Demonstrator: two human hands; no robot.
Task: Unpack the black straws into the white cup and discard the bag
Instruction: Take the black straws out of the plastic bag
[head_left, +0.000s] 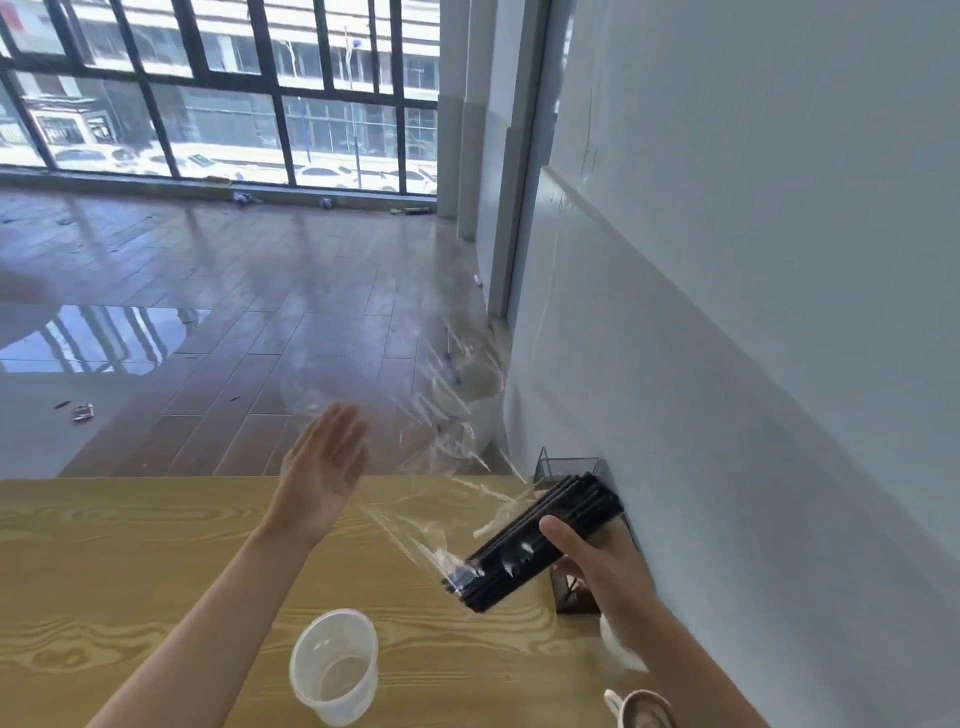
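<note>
A bundle of black straws (524, 545) is gripped in my right hand (597, 561) above the right part of the wooden table (130, 571). A clear plastic bag (441, 447) hangs off the bundle's lower end and stretches up and left, blurred, partly over the table's far edge. My left hand (324, 470) is raised over the table's far edge, palm open, fingers spread, beside the bag; whether it touches the bag I cannot tell. A translucent white cup (335, 667) stands empty on the table near the front, below the hands.
A black wire-mesh holder (569, 467) stands against the white wall (753, 312) at the table's right end, behind my right hand. A white mug (641, 709) sits at the front right. Beyond the table lie a wooden floor and large windows.
</note>
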